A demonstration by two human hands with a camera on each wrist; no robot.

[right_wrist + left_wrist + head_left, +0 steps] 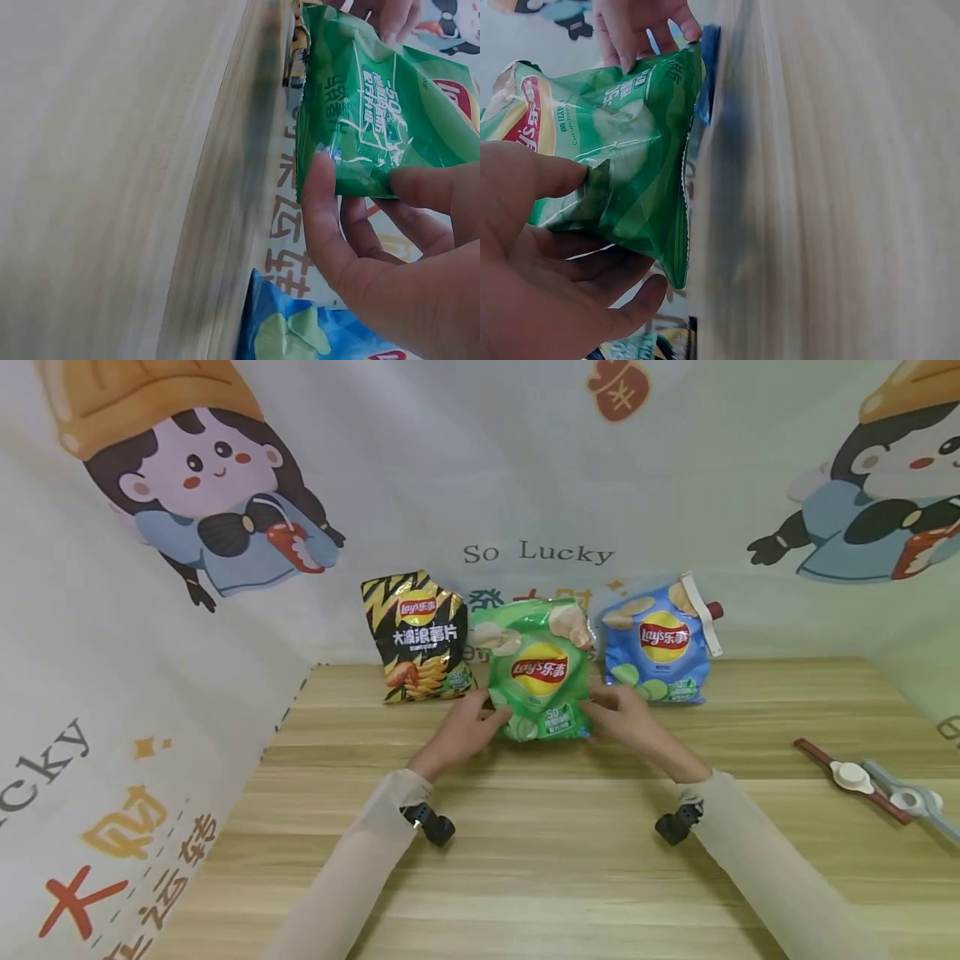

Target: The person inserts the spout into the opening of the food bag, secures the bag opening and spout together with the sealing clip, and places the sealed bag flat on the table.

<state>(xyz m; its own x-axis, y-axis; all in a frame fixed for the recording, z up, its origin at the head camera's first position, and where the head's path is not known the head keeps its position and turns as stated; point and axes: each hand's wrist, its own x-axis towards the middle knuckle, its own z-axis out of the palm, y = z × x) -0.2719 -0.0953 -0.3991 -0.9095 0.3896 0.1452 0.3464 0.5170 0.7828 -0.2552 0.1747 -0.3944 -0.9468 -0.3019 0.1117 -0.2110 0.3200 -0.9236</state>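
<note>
A green bag of potato chips [536,693] is held upright between both hands, its front toward the head camera. My left hand [461,731] grips its lower left side. In the left wrist view the left thumb [559,176] lies on the front and the other fingers reach behind. The right hand [633,722] pinches the lower right corner; the right wrist view has its thumb [424,187] on the front face, with fingers under and behind. The bag's bottom edge [686,195] appears just above the table. How firmly each hand squeezes cannot be seen.
A black chip bag [420,639] leans at the back left, and a blue chip bag [660,643] at the back right with a white clip strip [701,614] across its corner. On the right lie a dark red clip [851,781] and a grey one [911,797]. Printed cloth [412,460] hangs behind.
</note>
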